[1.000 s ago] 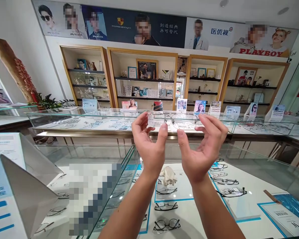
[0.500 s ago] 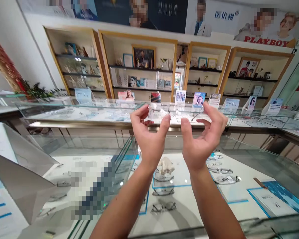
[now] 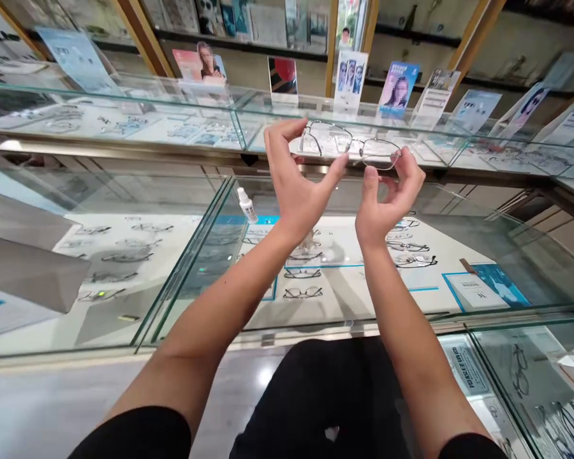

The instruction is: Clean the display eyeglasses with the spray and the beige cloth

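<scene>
A pair of eyeglasses [image 3: 381, 153] with a thin metal rim is held up above the glass display case, lenses side by side. My left hand [image 3: 299, 185] grips its left side, the fingers curled round the edge and the thumb near the bridge. At the other end, my right hand [image 3: 390, 197] pinches the right lens's rim between thumb and fingers. One dark temple tip shows beside my left fingers; the rest of the temples is hard to make out.
Under my arms, the glass case [image 3: 344, 299] holds rows of eyeglasses [image 3: 302, 292]. A small white spray bottle [image 3: 247, 205] stands behind my left forearm. Another glass counter [image 3: 148, 143] with standing cards [image 3: 351, 80] runs across the back. A large folded card [image 3: 23, 255] is at left.
My view has tilted down, so the case and my lap show more. The eyeglasses have turned so both lenses face me; earlier mostly their dark temple ends showed. Both hands still hold them.
</scene>
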The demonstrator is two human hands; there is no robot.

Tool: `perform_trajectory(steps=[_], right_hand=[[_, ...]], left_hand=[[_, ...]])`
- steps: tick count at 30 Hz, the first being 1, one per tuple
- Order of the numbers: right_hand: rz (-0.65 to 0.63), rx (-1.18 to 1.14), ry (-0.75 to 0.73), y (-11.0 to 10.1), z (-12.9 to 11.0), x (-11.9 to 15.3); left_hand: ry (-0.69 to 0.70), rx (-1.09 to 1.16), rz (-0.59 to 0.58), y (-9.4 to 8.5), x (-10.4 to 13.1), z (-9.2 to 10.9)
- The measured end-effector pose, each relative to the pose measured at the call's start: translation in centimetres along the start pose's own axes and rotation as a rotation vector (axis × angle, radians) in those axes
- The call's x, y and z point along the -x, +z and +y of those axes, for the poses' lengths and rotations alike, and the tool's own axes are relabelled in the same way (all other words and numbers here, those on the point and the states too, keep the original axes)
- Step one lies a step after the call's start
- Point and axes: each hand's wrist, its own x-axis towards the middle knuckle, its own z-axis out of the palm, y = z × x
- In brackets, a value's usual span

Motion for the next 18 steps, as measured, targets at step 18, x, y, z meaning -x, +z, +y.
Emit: perform_trajectory(steps=[18], right_hand=[[-0.498, -0.19, 0.223, 2.0, -1.9, 5.3]], left_hand=[[-0.065, -0.186, 0.187, -8.4, 4.4, -8.0]])
